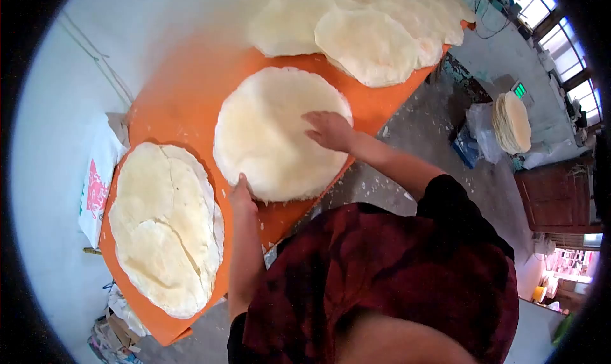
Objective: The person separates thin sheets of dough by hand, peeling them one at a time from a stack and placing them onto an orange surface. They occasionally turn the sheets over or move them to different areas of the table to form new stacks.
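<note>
A round stack of thin pale flatbreads (273, 128) lies in the middle of the orange tabletop (172, 96). At its near left edge is my left hand (242, 197), with a digit over the rim and the other fingers mostly hidden by the edge. My right hand (330, 130) rests on the upper right part of the top flatbread, palm down, fingers stretched out. To the left sits another flatbread pile (165, 217), whose top sheet is cracked and has a folded or torn piece on it.
Many overlapping flatbreads (369, 42) cover the table's far end. A white bag with red print (97, 189) stands by the left wall. On the right, a tall flatbread stack (511, 123) stands near a scale with a green display (519, 91) and a brown wooden cabinet (554, 198).
</note>
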Demonstrator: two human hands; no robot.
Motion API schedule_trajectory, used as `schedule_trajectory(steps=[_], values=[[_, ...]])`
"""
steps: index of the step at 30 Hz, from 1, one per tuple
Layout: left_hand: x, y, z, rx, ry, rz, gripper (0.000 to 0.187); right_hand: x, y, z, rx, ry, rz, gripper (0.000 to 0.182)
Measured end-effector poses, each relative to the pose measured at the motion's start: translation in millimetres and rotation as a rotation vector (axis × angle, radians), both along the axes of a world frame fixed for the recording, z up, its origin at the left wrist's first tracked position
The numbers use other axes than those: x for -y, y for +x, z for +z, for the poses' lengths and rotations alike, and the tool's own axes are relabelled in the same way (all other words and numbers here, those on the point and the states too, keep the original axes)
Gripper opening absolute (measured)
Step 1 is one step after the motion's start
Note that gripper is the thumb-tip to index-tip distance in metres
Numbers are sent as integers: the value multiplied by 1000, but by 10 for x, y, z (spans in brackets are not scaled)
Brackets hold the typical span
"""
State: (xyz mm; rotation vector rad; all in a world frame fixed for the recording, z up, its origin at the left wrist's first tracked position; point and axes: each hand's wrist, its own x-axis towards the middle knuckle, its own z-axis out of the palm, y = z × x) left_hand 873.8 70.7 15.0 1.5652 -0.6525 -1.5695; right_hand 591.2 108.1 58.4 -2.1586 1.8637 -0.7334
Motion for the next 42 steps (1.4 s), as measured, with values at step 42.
schedule_trajectory(steps=[42], values=[[-143, -283, 198, -151, -92, 197, 34, 1282, -184, 75, -268, -36, 323, 9]])
